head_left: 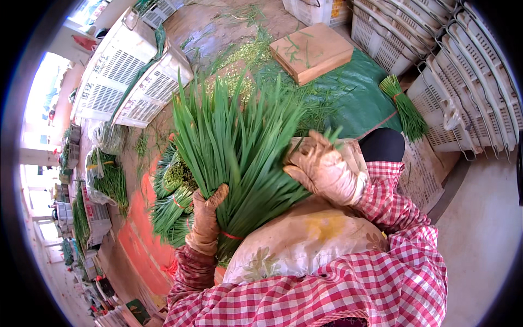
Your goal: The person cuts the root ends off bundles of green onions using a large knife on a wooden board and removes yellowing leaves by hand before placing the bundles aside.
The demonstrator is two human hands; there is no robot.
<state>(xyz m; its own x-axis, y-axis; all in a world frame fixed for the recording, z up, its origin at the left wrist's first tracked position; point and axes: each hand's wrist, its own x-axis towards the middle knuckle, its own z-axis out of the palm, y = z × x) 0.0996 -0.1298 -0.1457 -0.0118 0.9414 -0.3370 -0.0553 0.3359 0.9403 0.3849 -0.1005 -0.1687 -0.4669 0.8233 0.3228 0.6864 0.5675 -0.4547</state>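
Observation:
My left hand [206,218], in a worn tan glove, grips a big bunch of long green chive leaves [239,147] near its base, where a red band circles it. The leaves fan upward and outward. My right hand [321,171], also gloved, rests flat against the right side of the fan with its fingers spread among the leaves. Both sleeves are red and white check. A pale floral apron [305,240] covers my lap under the bunch.
Tied chive bunches [171,201] lie piled at lower left. One tied bunch [406,111] lies on the green tarp [354,98] beside a wooden box [311,50]. White plastic crates [463,71] are stacked at right and others [125,71] at upper left. Loose trimmings litter the ground.

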